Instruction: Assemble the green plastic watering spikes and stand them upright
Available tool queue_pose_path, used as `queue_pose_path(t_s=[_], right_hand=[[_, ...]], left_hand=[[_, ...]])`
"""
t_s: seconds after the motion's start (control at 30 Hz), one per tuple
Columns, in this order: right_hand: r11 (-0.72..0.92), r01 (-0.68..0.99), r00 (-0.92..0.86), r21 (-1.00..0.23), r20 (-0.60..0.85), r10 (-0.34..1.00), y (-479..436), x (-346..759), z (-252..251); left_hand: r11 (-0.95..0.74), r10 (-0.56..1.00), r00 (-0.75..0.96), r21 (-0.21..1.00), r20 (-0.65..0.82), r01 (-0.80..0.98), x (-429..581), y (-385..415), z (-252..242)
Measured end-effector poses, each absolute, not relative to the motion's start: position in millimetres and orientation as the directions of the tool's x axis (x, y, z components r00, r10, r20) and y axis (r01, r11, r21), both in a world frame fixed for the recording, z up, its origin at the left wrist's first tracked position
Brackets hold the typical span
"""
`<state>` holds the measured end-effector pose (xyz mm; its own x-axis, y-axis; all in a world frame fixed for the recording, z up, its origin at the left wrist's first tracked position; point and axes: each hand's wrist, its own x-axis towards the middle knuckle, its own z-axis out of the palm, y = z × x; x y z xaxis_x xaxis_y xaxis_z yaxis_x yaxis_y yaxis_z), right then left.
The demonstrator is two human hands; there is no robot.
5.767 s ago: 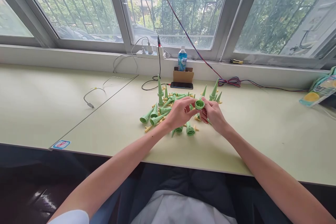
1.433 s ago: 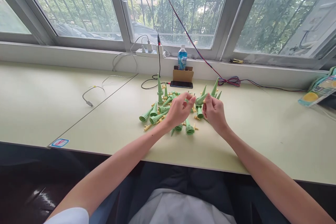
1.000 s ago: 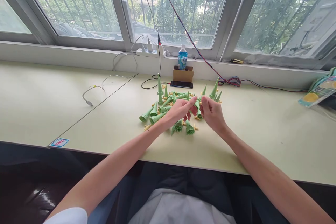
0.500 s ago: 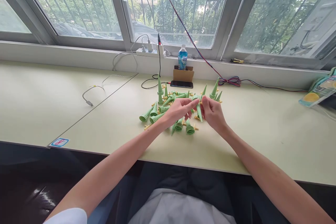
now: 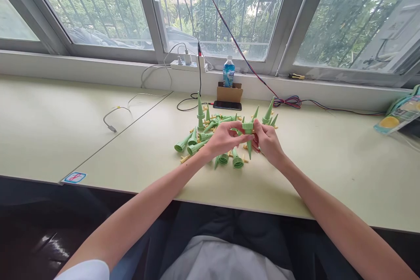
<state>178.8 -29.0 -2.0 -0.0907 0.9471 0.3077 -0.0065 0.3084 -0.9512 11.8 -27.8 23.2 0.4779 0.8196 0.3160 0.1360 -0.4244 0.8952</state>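
Observation:
Between my two hands is a green plastic watering spike [image 5: 250, 148], its wide ribbed collar up and its point down. My left hand [image 5: 226, 140] pinches it from the left, with thumb and fingers on the body below the collar. From the right, my right hand [image 5: 267, 139] grips its side with closed fingers, where a small yellow piece partly shows. Behind and below the hands lies a pile of similar green spikes [image 5: 197, 146] with yellow side valves. A few, such as the tall spike [image 5: 200, 111], stand upright; others lie on their sides.
On the pale table [image 5: 157, 157] a black phone [image 5: 227, 105] lies before a small cardboard box [image 5: 229, 94]. A blue-labelled bottle [image 5: 229, 72] stands behind it. Coiled wires [image 5: 288, 102], a grey cable [image 5: 113, 118] and a power strip [image 5: 187, 66] are toward the window.
The held spike has turned from tilted to nearly upright, point down, its collar now plainly visible. My left fingers have shifted around its body; the pile looks the same.

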Motion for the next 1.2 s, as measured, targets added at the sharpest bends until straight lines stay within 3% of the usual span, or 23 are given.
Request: queue_pose_path(t_s=[0.3,0.7,0.97,1.2], right_hand=[[0.146,-0.179,-0.157,-0.973,0.175,0.972,-29.4,178.5,1.3],[0.049,-0.171,-0.223,-0.984,0.087,0.971,-27.2,183.3,0.7],[0.124,-0.187,-0.169,-0.975,0.156,0.973,-29.6,178.6,3.8],[0.310,-0.145,-0.011,-0.940,0.315,0.949,-28.3,175.5,1.2]], left_hand=[[-0.580,0.770,0.447,0.792,0.455,0.191,14.7,-19.9,13.2],[-0.804,0.589,0.480,0.535,0.650,0.261,14.0,-13.0,0.2],[-0.750,0.660,0.413,0.582,0.627,0.315,17.9,-15.6,3.9],[-0.533,0.836,0.342,0.784,0.429,0.318,16.2,-20.8,11.4]])
